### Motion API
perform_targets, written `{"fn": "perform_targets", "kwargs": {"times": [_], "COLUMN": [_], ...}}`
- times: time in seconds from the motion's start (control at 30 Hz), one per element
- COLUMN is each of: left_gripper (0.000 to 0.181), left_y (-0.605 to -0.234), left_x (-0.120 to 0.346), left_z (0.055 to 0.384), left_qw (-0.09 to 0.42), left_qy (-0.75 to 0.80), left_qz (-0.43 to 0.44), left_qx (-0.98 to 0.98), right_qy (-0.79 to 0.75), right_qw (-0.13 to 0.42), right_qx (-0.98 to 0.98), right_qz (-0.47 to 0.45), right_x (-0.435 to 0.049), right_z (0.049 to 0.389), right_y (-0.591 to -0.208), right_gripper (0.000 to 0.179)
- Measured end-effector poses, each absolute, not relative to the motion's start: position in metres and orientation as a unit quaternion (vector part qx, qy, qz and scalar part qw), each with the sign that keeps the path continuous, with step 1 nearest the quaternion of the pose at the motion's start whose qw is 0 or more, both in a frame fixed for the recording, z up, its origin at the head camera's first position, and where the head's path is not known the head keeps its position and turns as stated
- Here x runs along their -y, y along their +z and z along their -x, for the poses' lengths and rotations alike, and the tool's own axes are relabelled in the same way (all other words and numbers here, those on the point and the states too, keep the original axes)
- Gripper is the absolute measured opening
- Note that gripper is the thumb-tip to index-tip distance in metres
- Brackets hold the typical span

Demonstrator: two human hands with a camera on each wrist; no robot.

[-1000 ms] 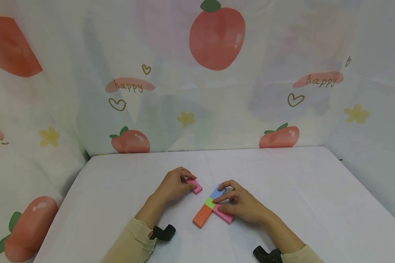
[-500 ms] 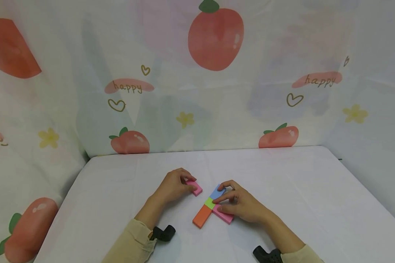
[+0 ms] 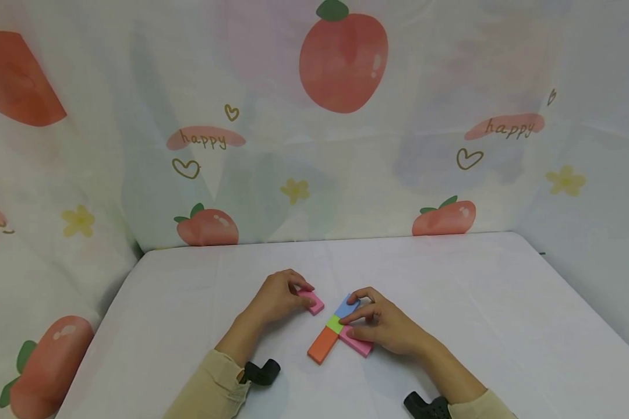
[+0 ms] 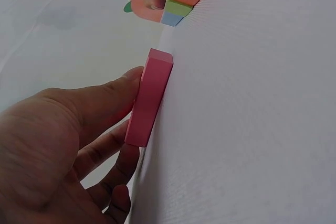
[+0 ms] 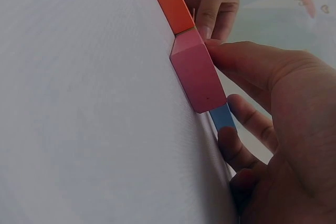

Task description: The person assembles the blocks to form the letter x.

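Note:
My left hand (image 3: 279,298) pinches a flat pink block (image 3: 316,305) between thumb and fingers, low over the white cloth. A short gap separates it from a group of blocks lying edge to edge. In that group an orange block (image 3: 322,346), a small green block (image 3: 334,323) and a blue block (image 3: 344,309) form a slanting row. A second pink block (image 5: 199,74) juts out to the right from beside the green one. My right hand (image 3: 393,326) rests its thumb on this pink block and its fingertips on the green and blue blocks. Part of the blue block is hidden by fingers.
The blocks lie on a table (image 3: 188,314) with a white cloth. Behind it hangs a pale curtain (image 3: 346,163) printed with fruit, hearts and "happy". Black wrist devices (image 3: 262,372) sit at both sleeve cuffs.
My left hand has shifted slightly nearer and to the right with its pink block, towards the row. The right hand and the grouped blocks stay in place.

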State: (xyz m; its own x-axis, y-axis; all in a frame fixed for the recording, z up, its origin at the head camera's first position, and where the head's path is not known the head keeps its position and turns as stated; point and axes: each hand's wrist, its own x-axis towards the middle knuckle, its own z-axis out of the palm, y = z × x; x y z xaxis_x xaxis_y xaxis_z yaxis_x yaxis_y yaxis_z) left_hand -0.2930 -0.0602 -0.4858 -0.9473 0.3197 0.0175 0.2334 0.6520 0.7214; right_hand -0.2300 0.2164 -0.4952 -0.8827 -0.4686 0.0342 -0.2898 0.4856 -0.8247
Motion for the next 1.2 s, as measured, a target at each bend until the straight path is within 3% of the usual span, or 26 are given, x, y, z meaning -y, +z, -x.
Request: {"fn": "perform_targets", "kwargs": {"times": [1.2], "left_gripper": [0.024], "left_y": [-0.4831], "left_x": [0.0578], "left_z": [0.291], "left_qw": [0.057], "left_qy": [0.377], "left_qz": [-0.152], "left_qx": [-0.912], "right_qy": [-0.456], "right_qw": [0.092], "right_qx": [-0.856], "right_qz": [0.225], "right_x": [-0.2167], "right_z": [0.2304], "right_y": [-0.4961], "right_gripper": [0.018]}}
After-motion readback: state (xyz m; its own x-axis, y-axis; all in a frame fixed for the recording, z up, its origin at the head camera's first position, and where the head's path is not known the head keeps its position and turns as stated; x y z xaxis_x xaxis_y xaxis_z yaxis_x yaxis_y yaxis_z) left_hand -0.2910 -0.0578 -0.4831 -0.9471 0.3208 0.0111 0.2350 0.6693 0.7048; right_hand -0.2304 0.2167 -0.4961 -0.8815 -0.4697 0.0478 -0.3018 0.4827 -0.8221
